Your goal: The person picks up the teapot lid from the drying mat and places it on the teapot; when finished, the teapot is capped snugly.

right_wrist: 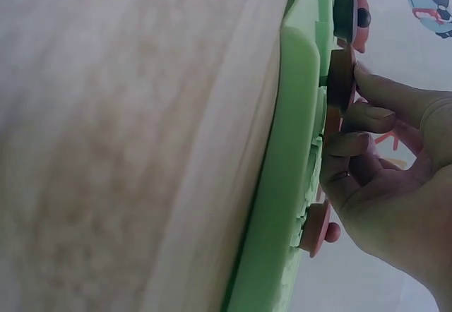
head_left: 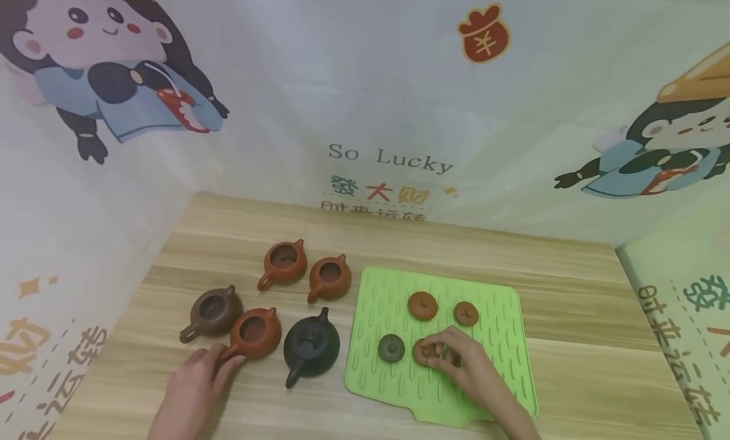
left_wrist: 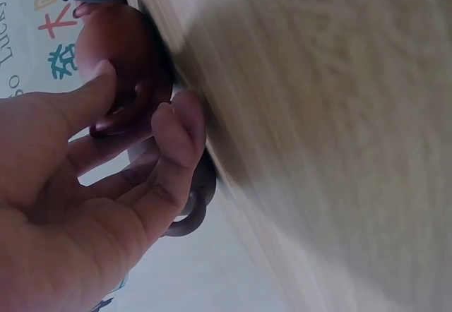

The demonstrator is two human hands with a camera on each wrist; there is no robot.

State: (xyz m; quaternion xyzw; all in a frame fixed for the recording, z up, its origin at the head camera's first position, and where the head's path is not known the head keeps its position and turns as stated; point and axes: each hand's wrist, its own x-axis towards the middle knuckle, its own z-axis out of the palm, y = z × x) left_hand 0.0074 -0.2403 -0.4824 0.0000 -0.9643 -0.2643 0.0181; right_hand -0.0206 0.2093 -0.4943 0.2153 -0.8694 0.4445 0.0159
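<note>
My left hand (head_left: 191, 386) holds an orange-brown clay teapot (head_left: 265, 348) by its handle; in the left wrist view the thumb lies against the lidless teapot (left_wrist: 113, 37). Beside it stand a grey-brown lidless teapot (head_left: 228, 321) and a black teapot (head_left: 319, 357) with its lid on. My right hand (head_left: 470, 364) pinches a reddish-brown teapot lid (head_left: 421, 356) at its knob, over a green ribbed mat (head_left: 393, 383). The right wrist view shows this lid (right_wrist: 340, 79) at the mat, fingertips on its top. A dark grey lid (head_left: 389, 349) lies just left of it.
Two more orange-brown lidless teapots (head_left: 279, 272) (head_left: 336, 288) stand farther back. Two reddish-brown lids, a wider one (head_left: 419, 308) and a smaller one (head_left: 463, 314), lie on the mat's far half. A printed white cloth (head_left: 513, 142) rises behind the wooden table (head_left: 582, 338).
</note>
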